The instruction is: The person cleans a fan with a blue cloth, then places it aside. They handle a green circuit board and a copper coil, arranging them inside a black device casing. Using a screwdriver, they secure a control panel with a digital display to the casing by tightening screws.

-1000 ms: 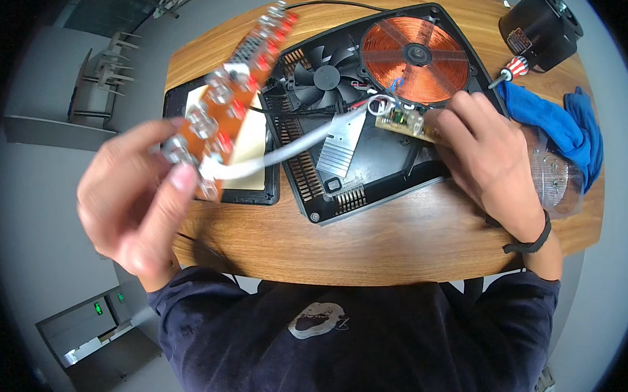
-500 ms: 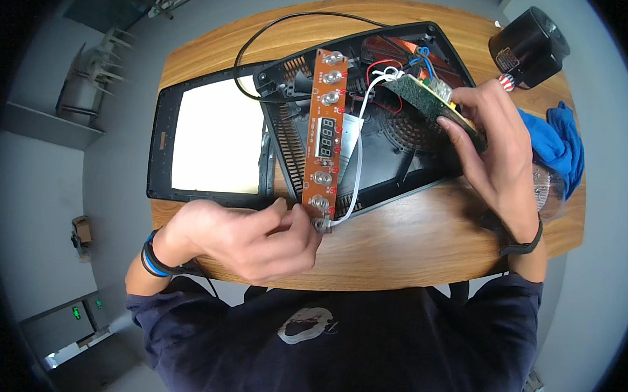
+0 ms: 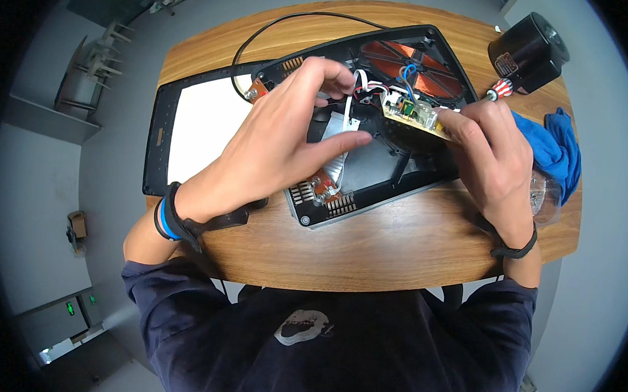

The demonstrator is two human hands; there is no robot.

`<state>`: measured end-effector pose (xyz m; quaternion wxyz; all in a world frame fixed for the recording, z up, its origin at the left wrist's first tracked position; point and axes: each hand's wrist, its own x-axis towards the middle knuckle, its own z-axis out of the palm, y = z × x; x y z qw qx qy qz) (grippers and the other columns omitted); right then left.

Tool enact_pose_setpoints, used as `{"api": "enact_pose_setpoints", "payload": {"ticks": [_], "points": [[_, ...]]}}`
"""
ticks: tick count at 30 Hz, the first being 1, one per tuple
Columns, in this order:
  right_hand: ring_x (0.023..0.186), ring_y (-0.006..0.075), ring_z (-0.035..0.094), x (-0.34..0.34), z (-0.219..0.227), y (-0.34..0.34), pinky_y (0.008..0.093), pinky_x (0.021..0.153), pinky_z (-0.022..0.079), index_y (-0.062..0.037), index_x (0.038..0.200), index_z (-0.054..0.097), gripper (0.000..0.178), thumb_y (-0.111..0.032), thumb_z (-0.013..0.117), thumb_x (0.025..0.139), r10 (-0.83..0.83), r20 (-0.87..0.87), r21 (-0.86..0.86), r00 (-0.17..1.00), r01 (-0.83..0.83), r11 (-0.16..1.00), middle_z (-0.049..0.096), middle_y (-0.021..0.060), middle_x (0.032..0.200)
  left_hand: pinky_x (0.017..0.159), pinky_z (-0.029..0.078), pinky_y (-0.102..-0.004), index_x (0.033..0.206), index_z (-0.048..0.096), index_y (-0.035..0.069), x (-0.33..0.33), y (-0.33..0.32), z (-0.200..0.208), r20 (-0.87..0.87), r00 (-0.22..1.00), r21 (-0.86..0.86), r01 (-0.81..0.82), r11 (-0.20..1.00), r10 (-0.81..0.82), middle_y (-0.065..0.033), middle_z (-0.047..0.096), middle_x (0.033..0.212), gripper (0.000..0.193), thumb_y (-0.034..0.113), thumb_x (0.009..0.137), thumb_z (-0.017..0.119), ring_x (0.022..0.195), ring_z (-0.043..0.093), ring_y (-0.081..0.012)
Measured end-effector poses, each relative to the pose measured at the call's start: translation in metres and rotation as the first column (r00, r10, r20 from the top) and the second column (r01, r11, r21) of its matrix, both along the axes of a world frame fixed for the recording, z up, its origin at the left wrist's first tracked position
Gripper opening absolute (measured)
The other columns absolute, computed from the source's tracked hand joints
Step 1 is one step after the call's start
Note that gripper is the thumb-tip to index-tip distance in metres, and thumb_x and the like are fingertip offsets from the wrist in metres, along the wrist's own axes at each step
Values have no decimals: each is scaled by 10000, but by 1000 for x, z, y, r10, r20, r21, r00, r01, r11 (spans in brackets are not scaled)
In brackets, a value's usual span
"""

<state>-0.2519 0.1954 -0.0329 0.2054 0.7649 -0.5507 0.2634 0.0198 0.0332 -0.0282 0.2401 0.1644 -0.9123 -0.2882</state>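
Note:
My left hand [image 3: 278, 128] is spread over the black appliance housing [image 3: 296, 213], thumb apart from the curled fingers, with nothing visible between them. Beneath it lies a brown display circuit board [image 3: 326, 186], its middle hidden by the hand. A white cable [image 3: 347, 106] runs close to the fingers. My right hand [image 3: 494, 151] pinches the edge of a power circuit board [image 3: 419, 116], component side up, tilted over the housing; blue wires rise from it. A copper induction coil [image 3: 421, 67] sits at the housing's far side.
Left of the housing lies a black-framed panel [image 3: 164, 137] with a white middle. A red-and-white handle [image 3: 501, 89] shows beside my right knuckles; whether it is held is unclear. Beyond are a black cylinder [image 3: 520, 54], a blue cloth [image 3: 558, 147] and a clear plastic container [image 3: 544, 195].
The brown display board has gone from my left hand down into the housing. That hand has opened and moved up. The power board has turned from green underside to component side.

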Motion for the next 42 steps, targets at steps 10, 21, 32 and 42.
{"api": "enact_pose_setpoints", "payload": {"ticks": [10, 21, 32, 42], "points": [[851, 224, 650, -10, -5, -1, 345, 690, 543, -47, 1138, 807, 350, -69, 826, 789, 52, -120, -75, 991, -61, 995, 632, 65, 969, 845, 611, -316, 1075, 737, -33, -9, -29, 7, -71, 995, -214, 47, 976, -64, -113, 766, 1052, 165, -25, 967, 862, 954, 772, -211], [853, 246, 646, -17, -10, -4, 354, 694, 552, -32, 1139, 812, 350, -72, 816, 791, 52, -48, -41, 997, -54, 998, 640, 83, 982, 769, 589, -362, 1119, 784, -20, 24, -15, 24, 136, 953, 90, 259, 962, -270, -126, 782, 1009, 208, 30, 941, 880, 857, 729, -255], [876, 275, 655, -17, -9, -3, 387, 718, 542, -30, 1150, 813, 345, -26, 854, 808, 18, 30, 0, 999, -18, 1000, 636, 92, 992, 1179, 569, -553, 1447, 681, 9, 11, -43, -11, 482, 724, 45, 541, 840, -493, -218, 704, 1481, 616, 85, 874, 894, 1492, 609, -466], [874, 276, 664, -16, -5, -2, 394, 711, 547, -42, 1132, 811, 366, -13, 877, 774, -4, 35, -4, 999, 4, 1000, 625, 91, 987, 846, 606, -506, 1146, 725, 40, 14, -28, 25, 523, 807, -185, 421, 888, -274, -127, 701, 1175, 258, 64, 910, 826, 1055, 750, -383]]}}
